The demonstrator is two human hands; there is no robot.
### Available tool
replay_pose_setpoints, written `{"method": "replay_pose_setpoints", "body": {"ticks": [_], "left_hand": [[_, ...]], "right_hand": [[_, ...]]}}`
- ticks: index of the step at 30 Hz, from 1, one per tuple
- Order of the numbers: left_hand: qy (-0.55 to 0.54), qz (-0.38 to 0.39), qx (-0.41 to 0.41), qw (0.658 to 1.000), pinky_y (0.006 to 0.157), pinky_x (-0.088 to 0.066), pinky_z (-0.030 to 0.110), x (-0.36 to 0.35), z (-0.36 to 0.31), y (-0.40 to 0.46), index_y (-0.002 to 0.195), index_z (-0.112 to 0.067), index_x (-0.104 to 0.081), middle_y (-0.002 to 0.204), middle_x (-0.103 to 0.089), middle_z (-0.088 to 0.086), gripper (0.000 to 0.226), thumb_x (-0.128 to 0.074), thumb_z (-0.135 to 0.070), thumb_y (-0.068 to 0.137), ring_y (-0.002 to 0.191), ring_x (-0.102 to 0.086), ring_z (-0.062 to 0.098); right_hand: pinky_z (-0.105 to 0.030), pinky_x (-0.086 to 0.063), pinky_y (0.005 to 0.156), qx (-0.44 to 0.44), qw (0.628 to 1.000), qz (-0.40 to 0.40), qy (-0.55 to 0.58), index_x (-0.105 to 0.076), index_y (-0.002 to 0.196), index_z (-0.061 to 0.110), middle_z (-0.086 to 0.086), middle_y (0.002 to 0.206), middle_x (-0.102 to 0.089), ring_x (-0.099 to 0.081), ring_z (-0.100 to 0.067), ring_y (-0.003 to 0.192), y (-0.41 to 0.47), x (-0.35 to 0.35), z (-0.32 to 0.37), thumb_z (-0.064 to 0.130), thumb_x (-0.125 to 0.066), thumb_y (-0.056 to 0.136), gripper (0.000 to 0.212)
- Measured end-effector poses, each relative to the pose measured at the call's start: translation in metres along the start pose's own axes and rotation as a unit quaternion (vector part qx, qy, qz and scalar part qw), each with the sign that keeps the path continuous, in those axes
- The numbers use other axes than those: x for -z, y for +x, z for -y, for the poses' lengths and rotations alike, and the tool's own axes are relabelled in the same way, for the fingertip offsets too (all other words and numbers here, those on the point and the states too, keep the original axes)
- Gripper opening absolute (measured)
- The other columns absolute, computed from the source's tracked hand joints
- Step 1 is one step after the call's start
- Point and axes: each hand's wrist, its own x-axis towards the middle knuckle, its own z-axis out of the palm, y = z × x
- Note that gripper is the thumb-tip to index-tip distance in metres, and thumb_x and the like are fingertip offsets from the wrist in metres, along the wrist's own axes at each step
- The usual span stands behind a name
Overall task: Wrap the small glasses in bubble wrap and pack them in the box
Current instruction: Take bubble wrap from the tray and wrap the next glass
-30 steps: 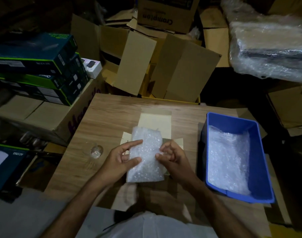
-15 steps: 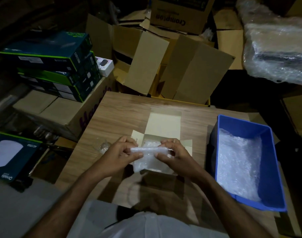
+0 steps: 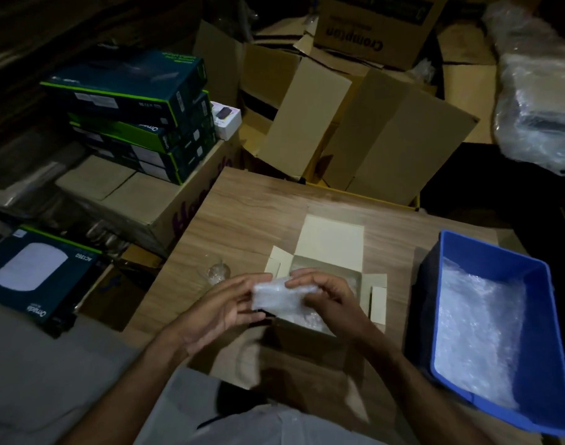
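Both our hands meet on one bundle (image 3: 282, 295) of bubble wrap, held just above the near-left corner of the open box (image 3: 331, 244) on the desk (image 3: 249, 200). Our left hand (image 3: 223, 311) cups the bundle's left end, its fingers (image 3: 258, 279) curled round the top edge and thumb beneath; our right hand (image 3: 331, 301) grips the right end, fingers (image 3: 302, 279) bent over the top. We judge a glass sits inside, though the wrap hides it. What matters for the coming move is this: the bundle's long axis runs left to right between our palms, and the box mouth lies straight below and a little beyond it, toward the far side, with more wrap already showing inside. We judge that lowering it forward and down should seat it. One bare glass (image 3: 217, 272) stands on the desk just left of the box, nearest our left hand, so that hand looks best placed to fetch it afterwards. Spare wrap lies in the blue bin (image 3: 544, 319) on our right
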Motion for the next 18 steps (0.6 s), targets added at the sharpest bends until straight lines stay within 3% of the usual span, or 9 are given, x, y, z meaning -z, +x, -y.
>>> {"method": "replay_pose_setpoints", "body": {"ticks": [3, 5, 8, 11, 14, 16, 18], "left_hand": [[0.036, -0.076, -0.026, 0.996, 0.083, -0.062, 0.035, 0.008, -0.003, 0.001, 0.12, -0.006, -0.065, 0.127, -0.067, 0.021, 0.032, -0.065, -0.019, 0.091, 0.108, -0.071, 0.03], [0.068, -0.091, -0.06, 0.992, 0.08, -0.063, 0.034, 0.015, -0.004, 0.003, 0.124, -0.013, -0.062, 0.124, -0.069, 0.017, 0.038, -0.071, -0.007, 0.087, 0.106, -0.072, 0.027], [0.1, -0.113, -0.098, 0.984, 0.081, -0.063, 0.033, 0.027, -0.005, 0.004, 0.129, -0.015, -0.062, 0.116, -0.073, 0.011, 0.042, -0.068, 0.001, 0.091, 0.104, -0.072, 0.025], [0.172, -0.154, -0.124, 0.965, 0.073, -0.063, 0.03, 0.04, -0.006, 0.006, 0.118, -0.014, -0.067, 0.106, -0.076, 0.01, 0.03, -0.071, -0.002, 0.09, 0.093, -0.076, 0.025], [0.252, -0.212, -0.161, 0.931, 0.066, -0.06, 0.024, 0.059, -0.007, 0.01, 0.104, -0.018, -0.07, 0.098, -0.076, 0.001, 0.022, -0.077, -0.007, 0.086, 0.088, -0.075, 0.015], [0.303, -0.265, -0.171, 0.899, 0.064, -0.06, 0.022, 0.076, -0.006, 0.014, 0.099, -0.024, -0.068, 0.094, -0.074, -0.004, 0.028, -0.084, -0.01, 0.079, 0.087, -0.073, 0.006], [0.321, -0.323, -0.177, 0.873, 0.066, -0.058, 0.017, 0.098, -0.002, 0.019, 0.105, -0.031, -0.063, 0.111, -0.063, -0.012, 0.048, -0.09, -0.013, 0.07, 0.091, -0.067, -0.001]], "right_hand": [[-0.047, -0.054, 0.099, -0.004, 1.0, 0.02, 0.013, -0.081, 0.102, 0.012, -0.008, 0.125, -0.067, -0.063, -0.02, 0.119, 0.009, -0.011, -0.003, 0.007, -0.063, 0.089, 0.022], [-0.054, -0.056, 0.094, 0.004, 0.999, 0.012, 0.041, -0.075, 0.113, 0.008, -0.006, 0.113, -0.072, -0.069, -0.023, 0.107, 0.016, -0.023, -0.002, 0.013, -0.072, 0.091, 0.022], [-0.036, -0.058, 0.077, -0.027, 0.997, 0.015, 0.069, -0.058, 0.133, 0.015, 0.0, 0.082, -0.068, -0.067, -0.015, 0.076, 0.024, -0.039, -0.003, 0.012, -0.07, 0.095, 0.041], [-0.041, -0.06, 0.075, -0.041, 0.996, 0.041, 0.064, -0.064, 0.124, 0.009, -0.012, 0.107, -0.073, -0.074, -0.028, 0.089, 0.038, -0.051, -0.006, 0.01, -0.066, 0.097, 0.027], [-0.035, -0.06, 0.068, -0.024, 0.999, 0.009, 0.026, -0.073, 0.109, 0.005, -0.007, 0.109, -0.073, -0.073, -0.026, 0.086, 0.059, -0.067, -0.019, 0.004, -0.069, 0.094, 0.015], [-0.036, -0.061, 0.069, -0.01, 1.0, -0.018, 0.003, -0.076, 0.102, 0.007, -0.004, 0.103, -0.075, -0.074, -0.023, 0.089, 0.07, -0.076, -0.028, 0.0, -0.07, 0.093, 0.013], [-0.04, -0.061, 0.072, 0.003, 0.999, -0.043, -0.028, -0.078, 0.098, 0.012, -0.001, 0.102, -0.077, -0.074, -0.023, 0.093, 0.083, -0.084, -0.034, -0.002, -0.072, 0.09, 0.017]]}}
